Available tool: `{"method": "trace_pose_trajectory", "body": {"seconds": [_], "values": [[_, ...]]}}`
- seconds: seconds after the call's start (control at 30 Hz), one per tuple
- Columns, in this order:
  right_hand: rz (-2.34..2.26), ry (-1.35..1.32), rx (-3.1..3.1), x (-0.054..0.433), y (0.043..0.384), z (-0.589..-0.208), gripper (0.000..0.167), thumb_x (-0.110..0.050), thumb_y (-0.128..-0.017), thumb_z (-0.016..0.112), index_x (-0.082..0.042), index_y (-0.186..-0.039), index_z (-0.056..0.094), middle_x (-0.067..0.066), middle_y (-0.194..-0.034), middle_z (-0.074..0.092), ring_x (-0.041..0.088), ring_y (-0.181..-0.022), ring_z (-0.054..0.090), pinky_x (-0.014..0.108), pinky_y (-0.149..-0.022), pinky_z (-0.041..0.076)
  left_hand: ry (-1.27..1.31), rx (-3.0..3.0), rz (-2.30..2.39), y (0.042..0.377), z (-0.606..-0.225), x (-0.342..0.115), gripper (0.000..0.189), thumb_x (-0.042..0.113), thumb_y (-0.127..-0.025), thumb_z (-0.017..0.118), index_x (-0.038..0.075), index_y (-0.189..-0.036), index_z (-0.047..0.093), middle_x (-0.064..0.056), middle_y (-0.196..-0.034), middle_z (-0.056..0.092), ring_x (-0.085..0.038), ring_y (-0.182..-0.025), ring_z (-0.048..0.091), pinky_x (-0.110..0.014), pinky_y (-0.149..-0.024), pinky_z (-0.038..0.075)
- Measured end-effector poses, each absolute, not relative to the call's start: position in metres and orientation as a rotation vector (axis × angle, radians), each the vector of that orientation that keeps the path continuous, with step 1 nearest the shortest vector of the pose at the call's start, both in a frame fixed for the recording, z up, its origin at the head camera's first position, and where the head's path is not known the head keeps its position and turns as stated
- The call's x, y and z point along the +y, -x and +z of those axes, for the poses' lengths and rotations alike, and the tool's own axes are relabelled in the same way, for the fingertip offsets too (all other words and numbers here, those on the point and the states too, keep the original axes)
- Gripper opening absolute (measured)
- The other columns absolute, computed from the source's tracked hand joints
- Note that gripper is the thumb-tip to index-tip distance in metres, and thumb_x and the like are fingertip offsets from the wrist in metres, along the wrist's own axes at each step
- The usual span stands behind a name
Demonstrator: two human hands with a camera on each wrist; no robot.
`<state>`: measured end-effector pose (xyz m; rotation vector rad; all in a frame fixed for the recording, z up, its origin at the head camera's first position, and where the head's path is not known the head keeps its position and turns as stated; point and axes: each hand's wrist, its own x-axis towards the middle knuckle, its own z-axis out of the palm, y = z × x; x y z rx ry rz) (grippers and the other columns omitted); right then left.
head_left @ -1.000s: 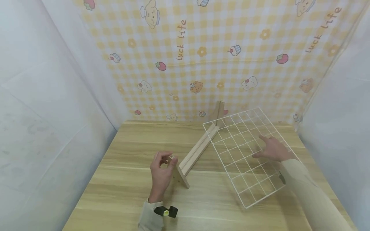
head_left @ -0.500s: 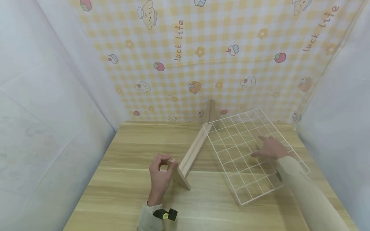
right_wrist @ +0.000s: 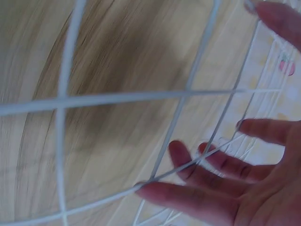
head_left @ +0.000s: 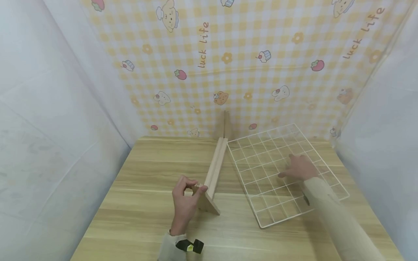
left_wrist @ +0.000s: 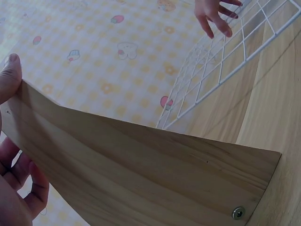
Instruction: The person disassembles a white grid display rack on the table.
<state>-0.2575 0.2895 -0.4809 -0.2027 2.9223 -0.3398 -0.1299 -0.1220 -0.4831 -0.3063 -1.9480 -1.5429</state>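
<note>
My left hand (head_left: 184, 204) pinches the top edge of the near end panel (left_wrist: 141, 160) of a wooden stand (head_left: 216, 166), thumb on one side and fingers on the other. A grooved rail joins this panel to a far upright panel (head_left: 224, 125) at the back. In the left wrist view a screw head (left_wrist: 238, 213) shows low on the panel. To the right, a white wire grid panel (head_left: 244, 185) lies at a slant beside the stand. My right hand (head_left: 300, 168) is spread at its middle right; in the right wrist view the extended fingers (right_wrist: 188, 200) touch the wires.
Both things are on a wood-grain table (head_left: 156, 163). A yellow checked cloth (head_left: 209, 83) with cartoon prints hangs behind the back edge. White sheets (head_left: 58, 127) close off the left and right sides.
The stand's far end has swung left, so its rail points more straight back. The wire grid has shifted left with my right hand. My left hand keeps its pinch, moving slightly right.
</note>
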Motion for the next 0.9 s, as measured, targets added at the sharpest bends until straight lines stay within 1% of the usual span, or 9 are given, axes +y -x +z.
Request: {"method": "trace_pose_trajectory", "body": {"seconds": [0.07,0.17,0.23,0.37,0.47,0.63,0.77,0.83,0.9], "values": [[-0.339,0.18,2.902,0.287,0.257,-0.48,0.109,-0.06,-0.074,0.077,0.016,-0.142,0.037,0.045,-0.128,0.053,0.065,-0.118,0.048,0.071,-0.094,0.046,0.305,-1.938,-1.546,0.13,-0.484,-0.121,0.029,-0.006,-0.068,0.084,0.003,-0.087,0.064,-0.009,-0.079,0.056,-0.001,-0.081,0.053,-0.02,-0.077,0.047],[-0.355,0.129,2.863,0.284,0.254,-0.479,0.11,-0.062,-0.075,0.075,0.016,-0.142,0.036,0.045,-0.127,0.054,0.064,-0.114,0.052,0.069,-0.09,0.05,0.301,-1.929,-1.541,0.132,-0.485,-0.119,0.029,-0.006,-0.067,0.085,0.002,-0.087,0.065,-0.01,-0.08,0.057,-0.001,-0.081,0.054,-0.02,-0.078,0.047],[-0.373,0.104,2.846,0.284,0.252,-0.479,0.111,-0.062,-0.075,0.075,0.016,-0.142,0.035,0.042,-0.124,0.058,0.061,-0.11,0.057,0.066,-0.088,0.052,0.292,-1.927,-1.552,0.133,-0.485,-0.119,0.029,-0.007,-0.067,0.085,0.003,-0.086,0.065,-0.011,-0.08,0.057,-0.001,-0.081,0.054,-0.019,-0.078,0.047],[-0.395,0.063,2.814,0.285,0.25,-0.479,0.112,-0.06,-0.076,0.076,0.016,-0.145,0.032,0.041,-0.128,0.057,0.06,-0.111,0.057,0.064,-0.088,0.053,0.28,-1.929,-1.58,0.134,-0.486,-0.117,0.029,-0.007,-0.067,0.085,0.003,-0.086,0.066,-0.01,-0.079,0.056,-0.001,-0.083,0.054,-0.019,-0.078,0.046],[-0.396,0.041,2.802,0.284,0.25,-0.478,0.11,-0.059,-0.075,0.076,0.015,-0.144,0.033,0.041,-0.129,0.056,0.06,-0.11,0.057,0.064,-0.087,0.053,0.276,-1.925,-1.59,0.134,-0.485,-0.118,0.029,-0.007,-0.068,0.085,0.004,-0.087,0.066,-0.01,-0.079,0.056,-0.002,-0.083,0.054,-0.019,-0.078,0.045],[-0.394,0.021,2.77,0.283,0.25,-0.475,0.105,-0.06,-0.076,0.075,0.014,-0.141,0.038,0.038,-0.125,0.06,0.057,-0.107,0.059,0.062,-0.086,0.054,0.282,-1.916,-1.589,0.134,-0.484,-0.117,0.029,-0.006,-0.068,0.085,0.003,-0.087,0.066,-0.011,-0.081,0.056,-0.002,-0.083,0.054,-0.019,-0.078,0.046],[-0.388,-0.008,2.733,0.281,0.251,-0.473,0.105,-0.063,-0.077,0.073,0.016,-0.139,0.038,0.041,-0.127,0.056,0.057,-0.108,0.059,0.062,-0.085,0.054,0.271,-1.922,-1.612,0.133,-0.483,-0.115,0.028,-0.006,-0.069,0.084,0.004,-0.087,0.065,-0.009,-0.082,0.058,-0.003,-0.084,0.054,-0.02,-0.079,0.046],[-0.397,-0.023,2.718,0.28,0.253,-0.474,0.104,-0.063,-0.077,0.072,0.016,-0.137,0.04,0.042,-0.126,0.056,0.053,-0.101,0.062,0.058,-0.08,0.057,0.262,-1.924,-1.622,0.134,-0.483,-0.113,0.027,-0.004,-0.07,0.085,0.005,-0.086,0.066,-0.008,-0.082,0.057,-0.003,-0.084,0.054,-0.02,-0.079,0.046],[-0.409,-0.03,2.717,0.277,0.255,-0.474,0.097,-0.062,-0.078,0.072,0.016,-0.131,0.046,0.038,-0.114,0.062,0.044,-0.087,0.065,0.049,-0.07,0.059,0.267,-1.923,-1.613,0.135,-0.483,-0.112,0.026,-0.001,-0.071,0.085,0.006,-0.087,0.066,-0.007,-0.081,0.057,-0.003,-0.084,0.054,-0.021,-0.079,0.045]]}}
